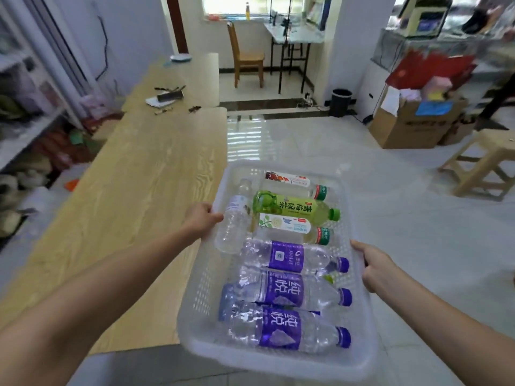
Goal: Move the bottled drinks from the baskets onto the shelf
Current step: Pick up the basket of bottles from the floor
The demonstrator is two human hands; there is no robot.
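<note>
Translucent plastic basket [278, 362] with perforated walls is held up between both hands, beside the right edge of a pale wooden worktop [139, 204] and over a tiled floor [390, 218]. Seven bottled drinks lie on their sides in it. Three purple-labelled water bottles [281, 327] fill the near end, their purple caps pointing right. Beyond them lie a white-labelled bottle [289, 225] with a green cap, a green tea bottle [292, 208] and, at the far end, a red-and-white-labelled bottle [287, 179]. A clear bottle [234, 221] lies lengthways along the left wall. The left hand [202, 220] grips the left rim, thumb hooked over it just beside the clear bottle. The right hand [373, 268] has its fingers curled round the right rim. White shelving [28, 121] stands blurred at far left, well apart from the basket. A cardboard box [404, 126] and a beige stool [485, 162] stand to the right.
</note>
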